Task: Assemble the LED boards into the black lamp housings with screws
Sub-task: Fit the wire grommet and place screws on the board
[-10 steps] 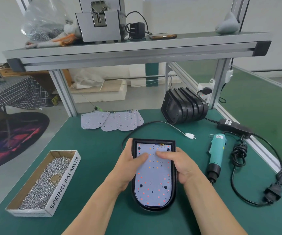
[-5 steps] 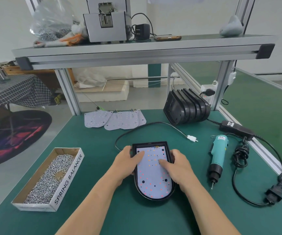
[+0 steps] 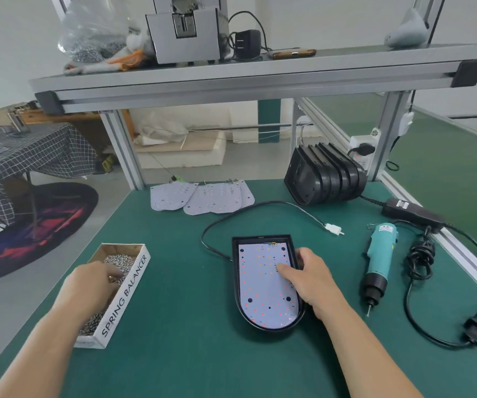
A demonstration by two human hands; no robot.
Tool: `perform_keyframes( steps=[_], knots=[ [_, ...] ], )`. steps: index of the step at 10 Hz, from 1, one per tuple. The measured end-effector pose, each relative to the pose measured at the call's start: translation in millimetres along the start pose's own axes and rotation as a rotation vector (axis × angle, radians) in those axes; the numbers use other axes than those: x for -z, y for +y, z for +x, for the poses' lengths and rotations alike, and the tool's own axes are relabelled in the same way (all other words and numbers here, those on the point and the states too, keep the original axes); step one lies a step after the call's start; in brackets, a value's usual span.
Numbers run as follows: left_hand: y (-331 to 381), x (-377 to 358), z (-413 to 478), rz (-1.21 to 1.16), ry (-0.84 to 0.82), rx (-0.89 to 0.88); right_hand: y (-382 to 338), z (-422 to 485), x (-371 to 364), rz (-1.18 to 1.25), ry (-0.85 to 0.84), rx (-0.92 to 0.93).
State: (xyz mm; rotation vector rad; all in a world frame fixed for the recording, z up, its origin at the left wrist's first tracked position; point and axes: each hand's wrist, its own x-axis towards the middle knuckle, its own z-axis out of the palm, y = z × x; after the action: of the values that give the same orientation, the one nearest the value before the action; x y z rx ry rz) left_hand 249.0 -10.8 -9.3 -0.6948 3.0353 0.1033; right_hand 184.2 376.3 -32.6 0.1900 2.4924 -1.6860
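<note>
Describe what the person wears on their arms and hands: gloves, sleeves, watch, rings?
Nothing worn shows. The left hand and right hand are bare, without gloves. Both forearms are uncovered down to the frame's lower edge, so no sleeve or cuff is in view. Neither wrist carries a watch, band or strap. No ring shows on the fingers in view, though the left fingertips are partly hidden.

White walls (image 3: 10,53), grey floor (image 3: 21,305), checked-cloth table (image 3: 30,156), dark round rug (image 3: 53,222), aluminium shelf (image 3: 231,77)
</note>
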Motion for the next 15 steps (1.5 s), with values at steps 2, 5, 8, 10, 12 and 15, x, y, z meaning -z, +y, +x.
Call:
perform_keyframes(
  steps=[2, 5, 8, 10, 12, 15],
  knots=[
    [5, 2, 1, -0.079, 0.012, -0.042, 0, -2, 0, 0.023, -0.010, 0.000],
    [-5, -1, 5, -0.226, 0.077, -0.070, -1, -2, 2, 0.018, -0.015, -0.006],
    [13, 18, -15, -1.966, -0.185, 0.185, -2, -2, 2, 0.018, -0.016, -0.004],
    [111, 30, -50, -2.653, -0.842, 0.021, -1, -2, 2, 0.017, -0.022, -0.010],
    [181, 31, -56, -2.543, -0.881, 0.263, -1, -2, 3, 0.031, -0.029, -0.019],
    [229, 23, -59, -2.047, -0.678, 0.213, -2, -3, 3, 0.027, -0.016, -0.015]
  ],
)
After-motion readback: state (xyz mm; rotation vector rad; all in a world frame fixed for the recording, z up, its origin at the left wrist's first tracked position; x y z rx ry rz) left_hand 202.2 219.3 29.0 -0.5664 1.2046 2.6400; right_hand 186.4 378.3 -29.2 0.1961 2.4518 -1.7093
